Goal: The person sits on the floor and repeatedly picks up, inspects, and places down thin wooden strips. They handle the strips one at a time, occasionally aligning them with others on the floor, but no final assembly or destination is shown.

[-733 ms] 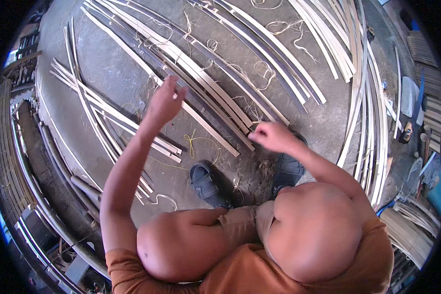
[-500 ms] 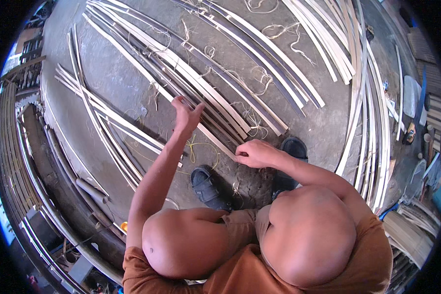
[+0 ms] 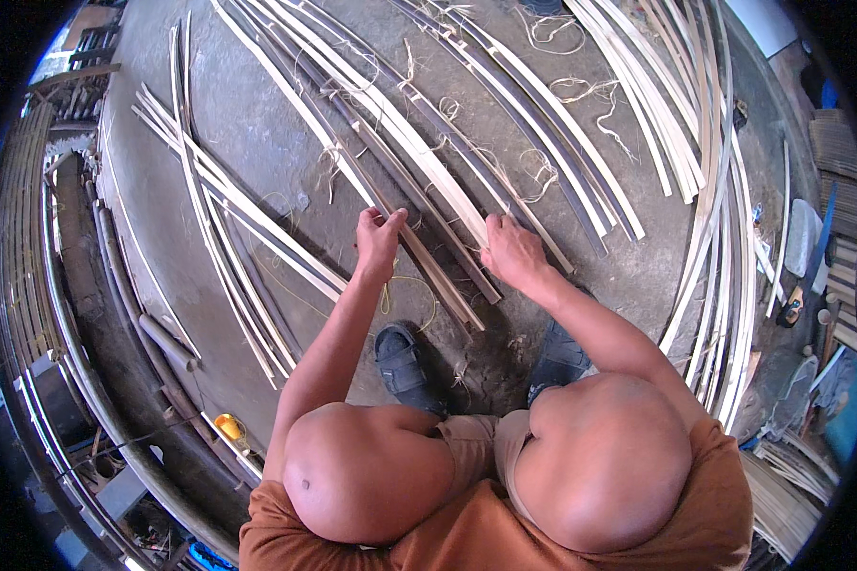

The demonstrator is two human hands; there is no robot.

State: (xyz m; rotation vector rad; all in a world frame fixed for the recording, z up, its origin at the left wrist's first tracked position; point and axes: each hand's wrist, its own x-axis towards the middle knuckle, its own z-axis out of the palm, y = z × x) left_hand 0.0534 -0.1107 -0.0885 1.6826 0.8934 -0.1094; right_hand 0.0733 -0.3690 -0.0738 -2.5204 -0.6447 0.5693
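Note:
My left hand is closed at the edge of a brown-and-pale bundle of bamboo strips, thumb and fingers pinching it a short way above its near end. To its right, my right hand is closed on the near end of a wider set of pale bamboo strips; its fingers hide that end. Between the two hands a dark strip lies lengthwise on the floor. A loop of yellow cord lies below my left hand, beside the strips.
More tied bamboo strips lie further right, with loose fibre ties near them. Crossed strips lie at left. Long pale strips are piled at right, near a blue-bladed saw. A yellow cup sits lower left.
My right hand has moved up from the near end of the left bundle to the pale strips. The strips between my hands have spread apart. My left hand stays at the left bundle.

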